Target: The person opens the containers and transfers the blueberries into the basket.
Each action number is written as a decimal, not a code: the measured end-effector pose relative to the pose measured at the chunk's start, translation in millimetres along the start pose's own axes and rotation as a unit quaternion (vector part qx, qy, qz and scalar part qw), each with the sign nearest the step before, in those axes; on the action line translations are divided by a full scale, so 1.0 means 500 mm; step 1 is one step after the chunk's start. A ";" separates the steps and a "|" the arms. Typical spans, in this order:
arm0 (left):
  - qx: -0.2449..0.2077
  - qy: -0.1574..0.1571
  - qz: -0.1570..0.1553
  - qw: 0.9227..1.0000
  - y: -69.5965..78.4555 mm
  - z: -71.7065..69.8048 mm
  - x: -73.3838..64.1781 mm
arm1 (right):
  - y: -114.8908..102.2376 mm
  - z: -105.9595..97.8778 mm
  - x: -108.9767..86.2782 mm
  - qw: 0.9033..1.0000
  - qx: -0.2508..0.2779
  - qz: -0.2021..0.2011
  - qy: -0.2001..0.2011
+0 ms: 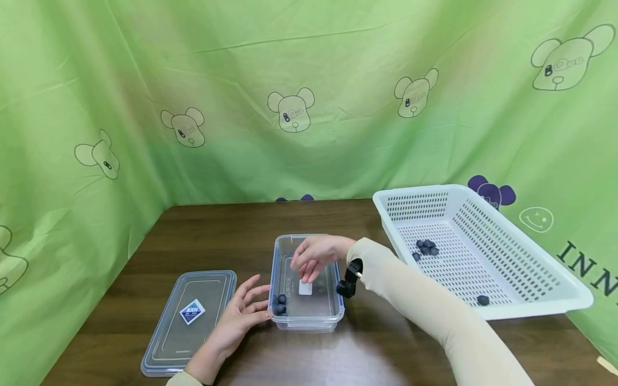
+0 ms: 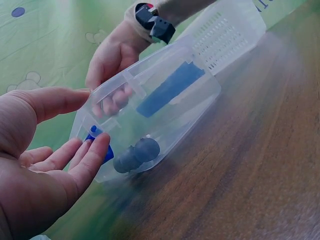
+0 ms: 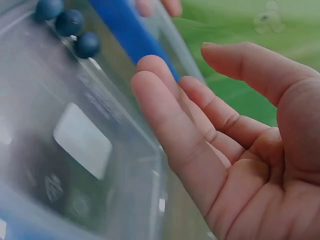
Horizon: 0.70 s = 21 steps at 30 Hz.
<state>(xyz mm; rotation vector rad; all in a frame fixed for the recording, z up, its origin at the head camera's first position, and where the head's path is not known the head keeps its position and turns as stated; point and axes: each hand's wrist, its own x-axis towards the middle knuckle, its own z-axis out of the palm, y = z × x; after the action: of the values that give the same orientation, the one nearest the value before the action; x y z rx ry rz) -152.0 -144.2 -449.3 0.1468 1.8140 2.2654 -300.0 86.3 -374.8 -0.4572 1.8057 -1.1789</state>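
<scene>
A clear plastic food container with blue-edged sides stands mid-table. Blueberries, three in the right wrist view, lie together along its left side, and a small white rectangle shows on its floor. My right hand hovers over the container's inside, palm down, fingers loosely bent; the right wrist view shows nothing in its grasp. At the container's left wall is my left hand, fingers spread and thumb tip right at the near left corner. Its fingers show beside the wall, curled round nothing.
To the left lies a clear lid with a blue diamond label, partly beside my left forearm. A white perforated basket at the right holds several blueberries and one apart near its front. A green printed cloth hangs behind the table.
</scene>
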 end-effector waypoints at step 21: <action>0.001 -0.009 0.002 1.000 -0.001 -0.004 0.000 | 0.033 0.078 0.085 0.997 -0.038 0.059 -0.026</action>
<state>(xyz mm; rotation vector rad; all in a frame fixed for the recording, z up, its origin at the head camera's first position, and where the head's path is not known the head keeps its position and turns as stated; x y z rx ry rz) -152.3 -146.2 -450.3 0.1714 1.8085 2.2579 -286.9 43.5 -414.8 -0.4149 1.8120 -1.0105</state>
